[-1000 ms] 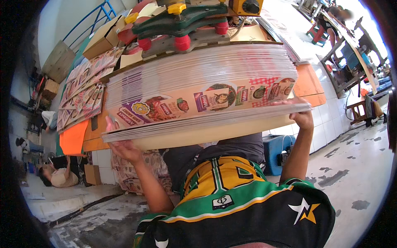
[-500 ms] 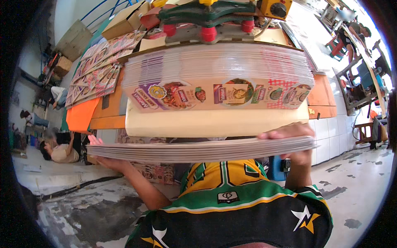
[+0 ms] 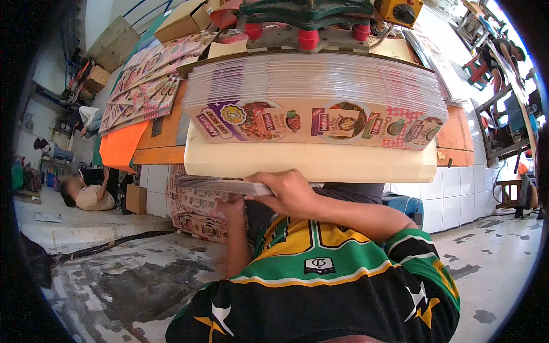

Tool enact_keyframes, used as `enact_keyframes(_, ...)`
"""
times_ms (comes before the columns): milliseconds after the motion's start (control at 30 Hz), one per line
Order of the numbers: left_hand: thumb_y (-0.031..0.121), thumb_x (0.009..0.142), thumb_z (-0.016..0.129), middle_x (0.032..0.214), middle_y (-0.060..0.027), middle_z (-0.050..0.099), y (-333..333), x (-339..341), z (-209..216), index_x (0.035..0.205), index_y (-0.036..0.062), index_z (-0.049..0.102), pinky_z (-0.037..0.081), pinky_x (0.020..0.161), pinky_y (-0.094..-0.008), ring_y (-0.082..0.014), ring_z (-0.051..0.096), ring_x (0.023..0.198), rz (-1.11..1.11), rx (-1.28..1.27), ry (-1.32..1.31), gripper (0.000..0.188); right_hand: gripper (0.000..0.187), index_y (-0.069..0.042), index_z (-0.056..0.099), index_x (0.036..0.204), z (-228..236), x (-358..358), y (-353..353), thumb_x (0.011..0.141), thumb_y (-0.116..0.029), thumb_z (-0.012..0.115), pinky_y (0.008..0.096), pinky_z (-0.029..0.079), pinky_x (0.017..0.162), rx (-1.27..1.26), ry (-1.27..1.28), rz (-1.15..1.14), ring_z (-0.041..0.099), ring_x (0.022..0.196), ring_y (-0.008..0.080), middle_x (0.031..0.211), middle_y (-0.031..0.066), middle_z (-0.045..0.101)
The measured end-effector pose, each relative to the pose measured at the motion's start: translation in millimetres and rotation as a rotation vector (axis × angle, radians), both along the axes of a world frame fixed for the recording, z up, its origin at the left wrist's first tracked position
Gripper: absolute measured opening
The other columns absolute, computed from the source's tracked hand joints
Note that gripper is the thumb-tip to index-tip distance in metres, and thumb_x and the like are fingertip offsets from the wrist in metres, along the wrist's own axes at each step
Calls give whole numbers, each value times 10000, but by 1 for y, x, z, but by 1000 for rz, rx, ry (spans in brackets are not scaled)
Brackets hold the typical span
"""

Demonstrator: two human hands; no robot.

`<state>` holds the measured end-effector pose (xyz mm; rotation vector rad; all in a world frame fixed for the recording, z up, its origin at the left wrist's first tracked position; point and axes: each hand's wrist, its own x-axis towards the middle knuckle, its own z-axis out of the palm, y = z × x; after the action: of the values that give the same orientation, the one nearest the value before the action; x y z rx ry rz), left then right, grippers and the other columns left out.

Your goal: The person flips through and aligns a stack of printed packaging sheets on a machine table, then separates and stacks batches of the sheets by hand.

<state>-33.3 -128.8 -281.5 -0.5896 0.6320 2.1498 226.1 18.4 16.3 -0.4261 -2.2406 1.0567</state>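
Note:
Low in front of my lap, left of the middle, I hold a thin stack of flat printed cardboard sheets [image 3: 214,184]. My right hand [image 3: 289,191] reaches across my body, closed over the stack's right end. Below that end, my left hand [image 3: 231,207] is closed against the stack's near edge; its fingers are partly hidden. More printed sheets [image 3: 197,220] lie lower down, just beneath the held stack. Ahead stands a tall stack of printed cardboard sheets [image 3: 320,123] on a cream-coloured board [image 3: 309,163].
Behind the tall stack is a green machine [image 3: 309,26] with red feet. Loose printed pieces [image 3: 148,74] and an orange sheet [image 3: 120,146] cover the table's left. A blue container [image 3: 403,206] stands right of my legs. Other people are at far left and far right.
The held stack has moved down and left and turned from lying wide across my front. My right hand has swung left across my body; my left hand has come in toward it.

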Motion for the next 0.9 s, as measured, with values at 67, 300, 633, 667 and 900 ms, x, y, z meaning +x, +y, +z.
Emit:
enact_keyframes(67,646,951,379,1407,-203,453,14,22,0,1434,9,337,424,1036,-503,-353,486,1258,-154,-381,621,801,335,-68,668,1085,-13,-13,7,814,-245,755,415,521,607,12,0,-12,660,659,353,765,170,673)
enact_keyframes(300,583,946,468,1279,-159,577,11,29,32,1342,23,481,466,990,-472,-322,554,1178,88,223,-156,686,343,-33,664,1061,-36,-41,-1,827,-270,747,438,511,676,-44,-17,-74,652,754,388,830,200,673)
enact_keyframes(633,478,977,519,1283,-74,597,46,48,46,1325,87,537,441,1030,-426,-255,564,1166,-57,457,361,524,451,5,606,1146,-52,-62,-4,839,-293,747,444,498,780,-218,61,1,648,885,405,933,239,666)
enact_keyframes(667,471,983,512,1278,-74,601,41,45,42,1331,86,531,445,1026,-428,-251,565,1166,-57,422,400,519,451,5,606,1146,-51,-61,-2,839,-293,747,444,498,780,-216,61,9,648,885,405,933,239,666)
enact_keyframes(900,411,1005,483,1163,-112,604,22,25,50,1360,83,490,507,857,-435,-256,601,1009,-141,-379,433,483,471,8,544,1279,-92,-34,12,934,-298,638,396,502,888,-238,-401,410,659,1006,330,1074,211,683)
